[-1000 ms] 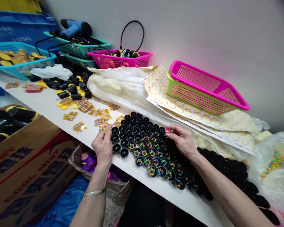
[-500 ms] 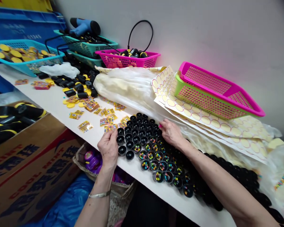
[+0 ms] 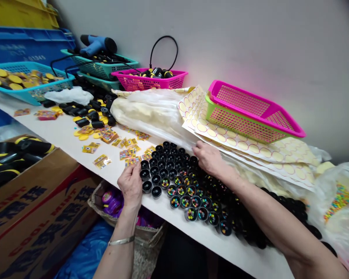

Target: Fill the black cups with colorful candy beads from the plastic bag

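Note:
Many small black cups [image 3: 163, 172] stand upright in tight rows on the white table, their open tops facing up. Cups toward the right and front hold colourful candy beads [image 3: 191, 214]; those at the left look bare inside. My left hand [image 3: 130, 184], a metal bangle on its wrist, is curled closed against the left edge of the rows; whether it grips anything is hidden. Over the far side of the cups, my right hand [image 3: 208, 158] has its fingers closed together. What they hold, if anything, does not show.
Printed sachets [image 3: 129, 153] and black tubes with yellow caps [image 3: 97, 124] lie to the left. Behind are a pink basket [image 3: 151, 82], sticker sheets [image 3: 241, 145] and a pink-and-green basket stack [image 3: 250, 124]. A bag of beads [image 3: 337, 201] sits right, a carton [image 3: 43, 209] lower left.
The view has shifted slightly, so the scene sits lower and further left. My right hand has moved a little relative to the cups; a pink bit at its fingertips no longer shows. My left hand stays put.

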### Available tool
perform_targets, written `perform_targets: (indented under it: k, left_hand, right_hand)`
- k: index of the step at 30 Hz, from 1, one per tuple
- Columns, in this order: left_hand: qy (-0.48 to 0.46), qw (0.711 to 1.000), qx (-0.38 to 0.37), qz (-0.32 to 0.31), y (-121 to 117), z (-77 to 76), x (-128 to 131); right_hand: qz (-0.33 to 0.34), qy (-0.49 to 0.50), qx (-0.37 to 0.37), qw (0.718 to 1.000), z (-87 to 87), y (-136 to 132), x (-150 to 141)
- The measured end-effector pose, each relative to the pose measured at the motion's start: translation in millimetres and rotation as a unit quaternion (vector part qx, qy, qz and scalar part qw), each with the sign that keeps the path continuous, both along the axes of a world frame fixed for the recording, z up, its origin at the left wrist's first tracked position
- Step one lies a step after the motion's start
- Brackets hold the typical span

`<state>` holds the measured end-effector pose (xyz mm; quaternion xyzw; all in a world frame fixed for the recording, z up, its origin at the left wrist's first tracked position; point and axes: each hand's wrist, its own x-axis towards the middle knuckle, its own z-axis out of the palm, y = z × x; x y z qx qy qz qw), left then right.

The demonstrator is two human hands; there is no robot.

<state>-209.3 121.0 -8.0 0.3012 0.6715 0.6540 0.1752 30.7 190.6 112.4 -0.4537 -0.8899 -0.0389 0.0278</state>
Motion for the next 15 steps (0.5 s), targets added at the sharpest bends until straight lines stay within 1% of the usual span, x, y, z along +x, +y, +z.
perform_targets:
  k: [2,3,4,5,6,7,8,9,10,11,12,13,14,15]
  left_hand:
    - [-0.008,1.0,0.008,0.003,0.9,0.1,0.0]
    - [-0.013,1.0,0.012,0.004,1.5,-0.2,-0.2]
    - [-0.016,1.0,0.014,0.006,2.1,-0.6,-0.5]
    - [-0.018,1.0,0.015,0.009,2.7,-1.2,-0.9]
    - [-0.02,1.0,0.016,0.012,3.4,-2.0,-1.4]
    - [-0.023,1.0,0.015,0.015,3.9,-2.7,-1.7]
    - [-0.026,0.999,0.015,0.016,4.5,-3.5,-1.8]
    - [-0.029,0.999,0.015,0.018,5.0,-4.1,-1.6]
    - [-0.033,0.999,0.016,0.019,5.5,-4.5,-1.2]
    - [-0.037,0.999,0.017,0.02,6.0,-4.7,-0.5]
    - [-0.04,0.999,0.018,0.023,6.5,-4.6,0.1]
    - [-0.044,0.998,0.021,0.028,6.9,-4.4,0.6]
    - [-0.05,0.998,0.024,0.033,7.2,-4.0,0.5]
    - [-0.057,0.997,0.026,0.037,7.4,-3.4,-0.2]
  right_hand:
    - [-0.049,0.126,0.024,0.991,2.0,-15.7,37.0]
    - [-0.077,0.196,0.036,0.977,-0.1,-26.6,62.3]
    - [-0.107,0.261,0.054,0.958,-4.6,-39.4,91.9]
    - [-0.153,0.309,0.085,0.935,-11.3,-53.6,125.2]
    - [-0.218,0.342,0.115,0.907,-20.0,-68.6,161.2]
    - [-0.307,0.368,0.15,0.865,-30.1,-83.8,198.9]
    - [-0.402,0.372,0.165,0.82,-40.8,-98.4,236.9]
    - [-0.49,0.362,0.185,0.771,-51.6,-111.5,273.7]
    - [-0.562,0.32,0.193,0.738,-61.8,-122.5,307.9]
    - [-0.598,0.252,0.159,0.744,-71.1,-130.6,338.0]
    - [-0.629,0.198,0.116,0.743,-79.3,-135.4,363.1]
    - [-0.643,0.156,0.071,0.746,-86.2,-136.6,382.5]
    - [-0.644,0.128,0.028,0.754,-91.6,-134.6,396.1]
    - [-0.633,0.123,-0.01,0.764,-95.6,-130.1,404.2]
